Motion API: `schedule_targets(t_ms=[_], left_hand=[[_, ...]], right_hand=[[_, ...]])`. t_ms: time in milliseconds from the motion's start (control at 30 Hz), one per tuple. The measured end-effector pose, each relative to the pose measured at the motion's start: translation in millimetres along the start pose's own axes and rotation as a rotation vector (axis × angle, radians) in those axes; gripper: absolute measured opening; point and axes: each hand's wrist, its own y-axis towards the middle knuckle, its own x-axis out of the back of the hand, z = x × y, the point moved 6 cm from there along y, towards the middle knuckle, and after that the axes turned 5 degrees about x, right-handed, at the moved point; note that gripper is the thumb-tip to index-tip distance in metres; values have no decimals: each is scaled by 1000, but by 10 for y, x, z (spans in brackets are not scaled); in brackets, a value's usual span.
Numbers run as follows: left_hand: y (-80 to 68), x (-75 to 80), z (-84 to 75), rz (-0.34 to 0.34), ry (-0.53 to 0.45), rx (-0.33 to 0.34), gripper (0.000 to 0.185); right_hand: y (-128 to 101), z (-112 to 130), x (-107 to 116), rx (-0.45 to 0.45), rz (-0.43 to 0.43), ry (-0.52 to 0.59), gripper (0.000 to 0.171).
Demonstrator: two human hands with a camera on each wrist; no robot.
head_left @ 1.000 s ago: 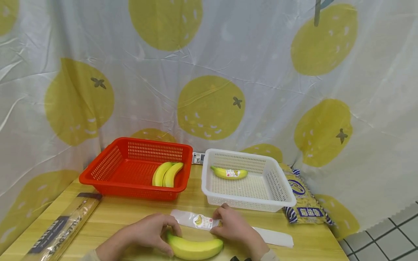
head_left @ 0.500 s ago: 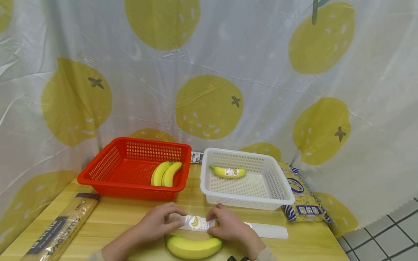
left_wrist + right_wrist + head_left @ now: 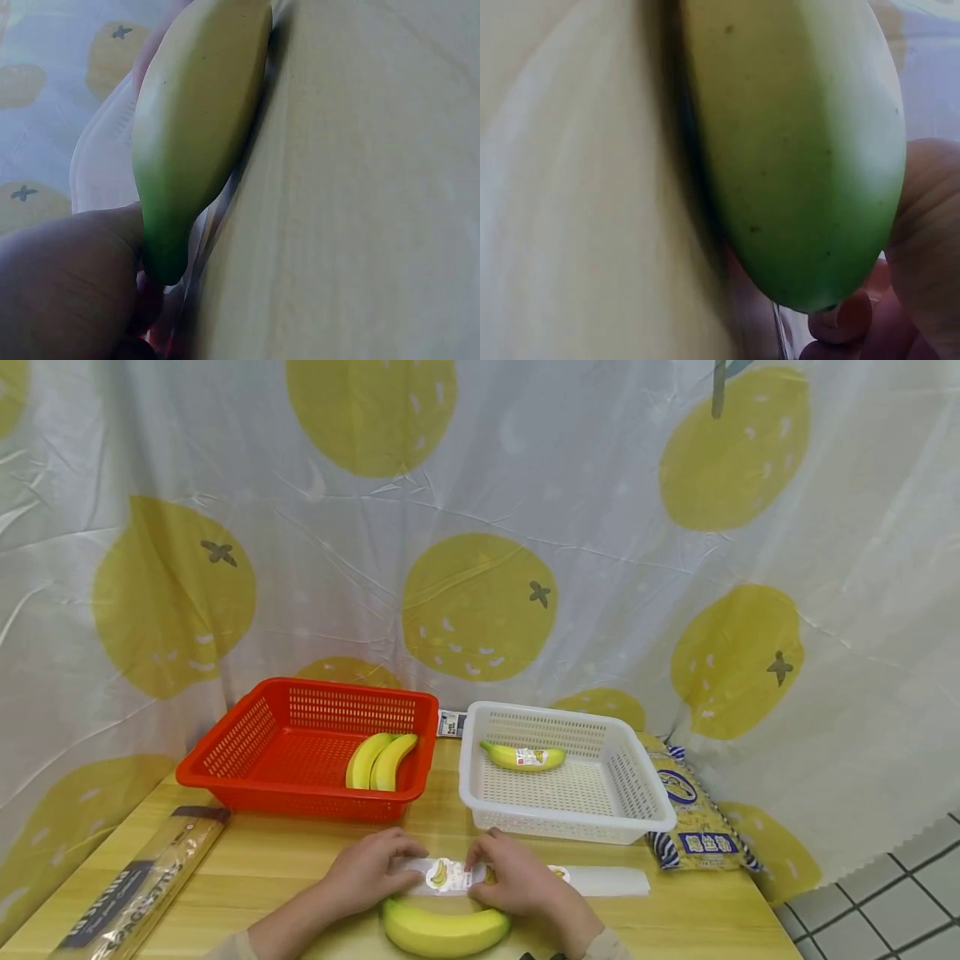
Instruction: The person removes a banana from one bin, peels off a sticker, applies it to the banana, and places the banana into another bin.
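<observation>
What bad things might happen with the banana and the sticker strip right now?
The loose banana lies at the table's near edge, right under both wrists; a nudge might roll it off. The left hand and right hand both pinch the thin sticker strip, so the banana sticker may tear or crease as it peels, or stick to a finger instead.

Two bare hands, left hand [image 3: 365, 871], right hand [image 3: 517, 885]; beige sleeve cuffs at wrists.

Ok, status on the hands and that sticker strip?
Both hands, left and right, pinch the sticker strip. Banana lies loose just in front. Nothing in the way.
</observation>
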Motion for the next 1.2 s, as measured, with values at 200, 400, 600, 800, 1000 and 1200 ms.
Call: schedule_targets(t_ms=[200, 400, 600, 800, 1000, 1200], left_hand=[[-1, 90, -74, -89, -111, -38, 16], [-22, 168, -135, -257, -148, -149, 24], [-43, 208, -169, -327, -191, -222, 31], [-123, 245, -354, -351, -253, -528, 40], [-155, 166, -470, -373, -226, -605, 28], [-113, 79, -492, -343, -200, -492, 33]], right_hand=[[0, 10, 33, -57, -57, 46, 40], [-21, 30, 107, -68, -184, 196, 12], [-26, 84, 110, -59, -229, 361, 13], [-52, 92, 153, -192, -323, 329, 11], [-30, 166, 129, -156, -345, 407, 11], [13, 300, 57, -27, -312, 537, 6]])
